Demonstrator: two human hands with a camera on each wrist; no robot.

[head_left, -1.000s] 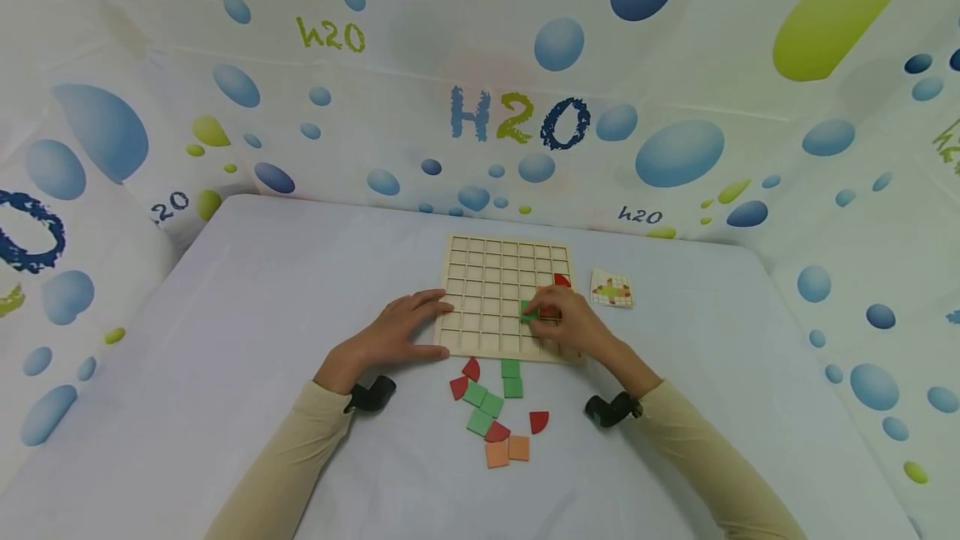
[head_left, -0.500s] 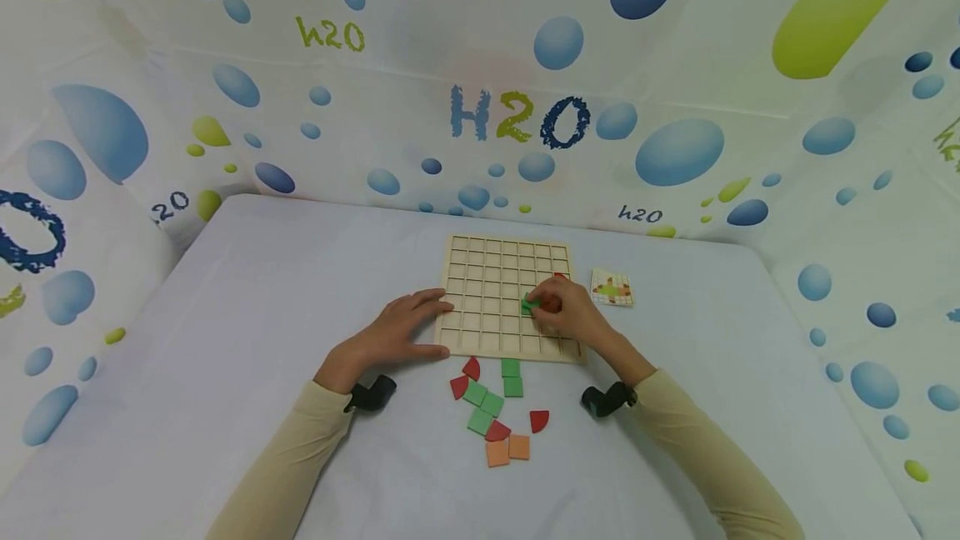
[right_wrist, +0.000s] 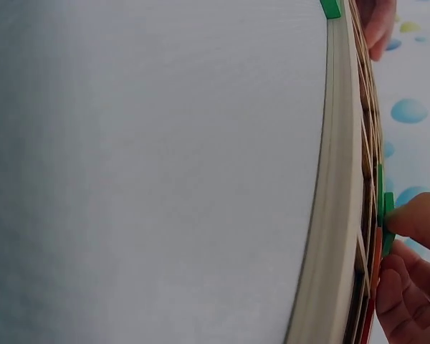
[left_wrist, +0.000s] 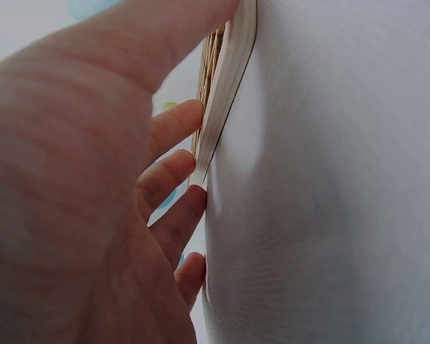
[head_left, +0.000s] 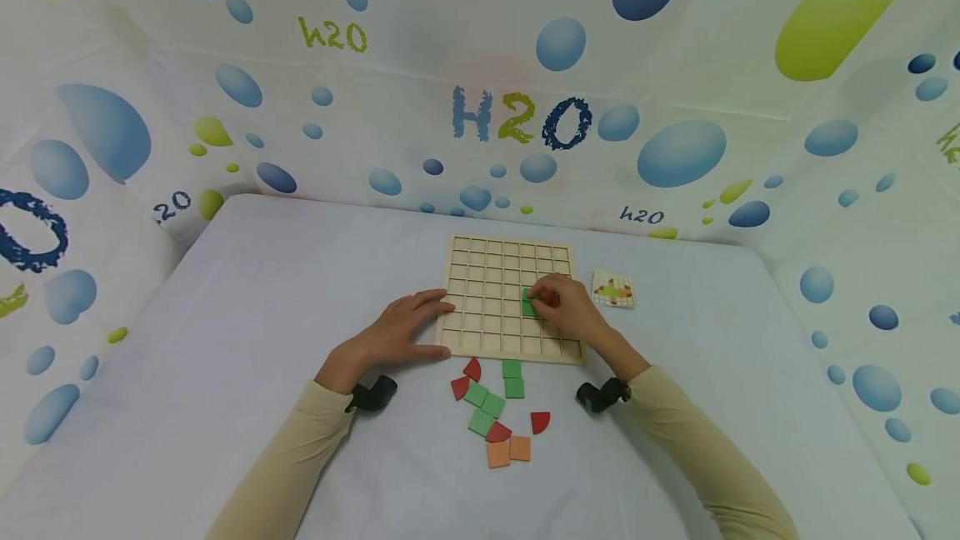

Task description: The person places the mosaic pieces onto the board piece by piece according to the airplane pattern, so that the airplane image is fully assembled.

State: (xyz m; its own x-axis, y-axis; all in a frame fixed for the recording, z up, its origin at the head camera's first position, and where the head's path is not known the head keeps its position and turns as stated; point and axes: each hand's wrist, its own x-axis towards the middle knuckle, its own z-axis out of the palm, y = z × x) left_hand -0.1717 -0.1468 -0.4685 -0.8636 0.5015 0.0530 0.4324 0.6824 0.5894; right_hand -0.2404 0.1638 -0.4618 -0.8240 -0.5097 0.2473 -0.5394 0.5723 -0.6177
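Observation:
A wooden grid board (head_left: 480, 282) lies on the table. My right hand (head_left: 573, 308) is over its right half and pinches a green square tile (right_wrist: 388, 202) between thumb and fingers. Just nearer than that tile, another green square (head_left: 528, 309) sits in a cell of the board. An orange tile (right_wrist: 376, 261) and a red piece (right_wrist: 368, 322) show in the board in the right wrist view; in the head view my right hand hides them. My left hand (head_left: 397, 327) rests at the board's left edge, fingers spread and touching the rim.
In front of the board lie loose pieces: several green squares (head_left: 481, 422), several red quarter circles (head_left: 540, 422) and two orange squares (head_left: 498, 454). A small pattern card (head_left: 613, 289) lies right of the board. A printed cloth (head_left: 390, 140) hangs behind the table.
My right hand has shifted slightly left and toward the board's far side with the green tile, showing the green square below. The left hand has stayed in place.

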